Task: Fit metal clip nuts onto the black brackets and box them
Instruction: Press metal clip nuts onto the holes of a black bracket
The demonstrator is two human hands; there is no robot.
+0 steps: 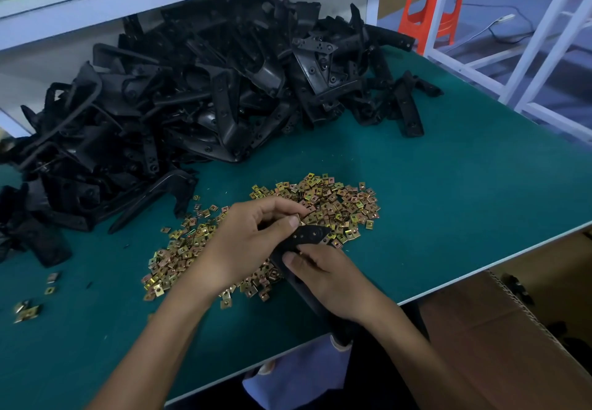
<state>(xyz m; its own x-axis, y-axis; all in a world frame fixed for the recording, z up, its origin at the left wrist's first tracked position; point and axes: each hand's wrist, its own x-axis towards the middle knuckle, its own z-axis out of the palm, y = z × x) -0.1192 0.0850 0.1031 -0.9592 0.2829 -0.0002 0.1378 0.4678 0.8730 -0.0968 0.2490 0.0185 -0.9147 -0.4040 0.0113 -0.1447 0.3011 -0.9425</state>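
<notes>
Over the green surface [448, 201], by the heap of black plastic brackets [208, 89] and the spread of gold metal clip nuts [339, 204], I hold one black bracket [312, 235]. I should steady it and slide the nut on square, hole over hole. My right hand [333, 281] grips its shank; my left hand [246, 239] has its fingers pinching a single clip nut [297, 218] at the tip.
</notes>
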